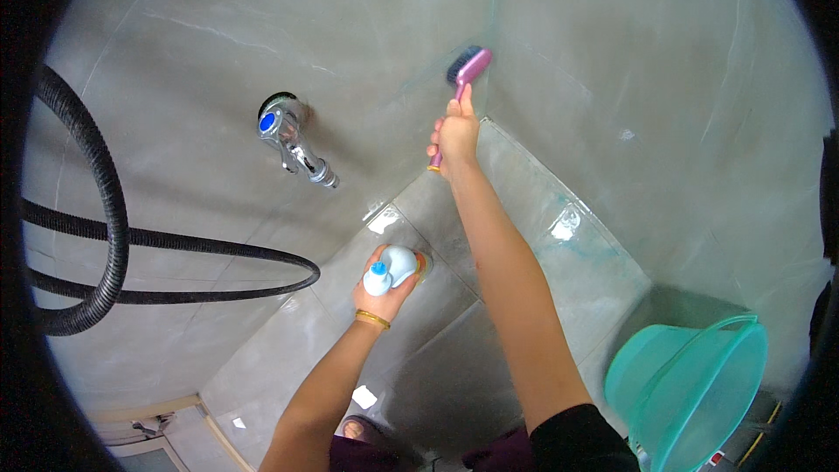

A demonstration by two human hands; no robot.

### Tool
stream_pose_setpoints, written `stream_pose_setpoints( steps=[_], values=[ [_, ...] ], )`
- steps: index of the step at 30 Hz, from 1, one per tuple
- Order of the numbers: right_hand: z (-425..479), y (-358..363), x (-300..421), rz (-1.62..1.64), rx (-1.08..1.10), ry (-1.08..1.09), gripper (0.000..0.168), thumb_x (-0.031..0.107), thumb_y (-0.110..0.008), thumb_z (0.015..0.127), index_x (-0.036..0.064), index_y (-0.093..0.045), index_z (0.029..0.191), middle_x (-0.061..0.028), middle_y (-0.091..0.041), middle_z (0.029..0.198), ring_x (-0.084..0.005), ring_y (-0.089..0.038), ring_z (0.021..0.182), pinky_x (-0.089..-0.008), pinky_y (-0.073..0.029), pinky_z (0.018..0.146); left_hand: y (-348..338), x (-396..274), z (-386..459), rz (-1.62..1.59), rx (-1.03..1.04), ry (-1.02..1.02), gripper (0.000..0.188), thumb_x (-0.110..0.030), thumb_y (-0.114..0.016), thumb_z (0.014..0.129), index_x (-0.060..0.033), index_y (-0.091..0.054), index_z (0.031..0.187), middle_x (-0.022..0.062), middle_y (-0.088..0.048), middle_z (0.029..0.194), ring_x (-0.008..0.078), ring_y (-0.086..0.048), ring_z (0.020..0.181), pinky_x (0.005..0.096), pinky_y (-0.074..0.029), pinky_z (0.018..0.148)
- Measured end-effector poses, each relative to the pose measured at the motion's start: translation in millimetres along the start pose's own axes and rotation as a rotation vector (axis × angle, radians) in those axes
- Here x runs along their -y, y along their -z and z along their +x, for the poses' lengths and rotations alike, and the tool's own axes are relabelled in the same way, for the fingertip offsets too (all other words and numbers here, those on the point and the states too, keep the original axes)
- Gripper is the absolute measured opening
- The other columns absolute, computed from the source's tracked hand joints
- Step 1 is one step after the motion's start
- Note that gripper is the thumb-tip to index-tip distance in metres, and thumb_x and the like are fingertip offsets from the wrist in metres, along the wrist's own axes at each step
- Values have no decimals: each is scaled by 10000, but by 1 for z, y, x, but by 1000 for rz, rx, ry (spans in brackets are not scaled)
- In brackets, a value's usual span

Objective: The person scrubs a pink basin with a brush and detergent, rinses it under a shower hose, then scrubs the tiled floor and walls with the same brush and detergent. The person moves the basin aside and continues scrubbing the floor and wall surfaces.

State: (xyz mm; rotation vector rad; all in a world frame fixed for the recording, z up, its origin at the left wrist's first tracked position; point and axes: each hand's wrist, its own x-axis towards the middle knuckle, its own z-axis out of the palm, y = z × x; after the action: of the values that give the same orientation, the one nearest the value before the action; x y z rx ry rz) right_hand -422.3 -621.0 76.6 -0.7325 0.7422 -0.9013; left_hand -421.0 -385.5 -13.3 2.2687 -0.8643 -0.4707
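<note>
My right hand (457, 134) grips the handle of a pink scrub brush (473, 67). The brush's dark bristles face the grey tiled wall (393, 26) on the left of the room's corner; I cannot tell whether they press on it. Lower down, my left hand (382, 301) is closed around a pale blue-white plastic bottle (398, 263) with a blue nozzle cap. A yellow bangle (372, 319) circles that wrist. Faint greenish streaks mark the wall near the brush, and similar stains lie on the floor tiles (537, 210).
A chrome tap (298, 144) juts from the left wall. Black corrugated hose (108, 210) loops at the left. At the lower right stands a translucent green bucket (682, 393) with its handle up against the rim. A door frame (203, 410) shows at the lower left. Some floor tiles look wet.
</note>
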Motion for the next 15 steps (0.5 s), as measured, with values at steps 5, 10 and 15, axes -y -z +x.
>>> stream_pose_setpoints(
  steps=[5,10,15],
  values=[
    [-5,3,-48,-54,0,-278,488,226,-337,993,321,-192,1449,12,-368,562,-89,-329,385,-257,-308,314,-3,5,1,11,-16,-36,690,-345,-763,672,-139,-447,1249,95,-625,1063,279,-617,958,360,-491,819],
    [9,2,-79,-201,74,230,492,179,-315,983,269,-203,1454,-46,-496,682,-116,-409,413,-280,-353,324,-2,8,0,24,-12,-26,707,-396,-758,667,-158,-444,1253,93,-620,1093,294,-616,975,372,-495,820],
    [20,12,-86,-217,-91,-161,489,225,-330,991,344,-190,1444,23,-342,577,-75,-313,407,-240,-292,326,-1,3,1,-17,3,-7,711,-373,-767,662,-156,-441,1255,93,-617,1100,289,-616,983,367,-493,830]
  ],
)
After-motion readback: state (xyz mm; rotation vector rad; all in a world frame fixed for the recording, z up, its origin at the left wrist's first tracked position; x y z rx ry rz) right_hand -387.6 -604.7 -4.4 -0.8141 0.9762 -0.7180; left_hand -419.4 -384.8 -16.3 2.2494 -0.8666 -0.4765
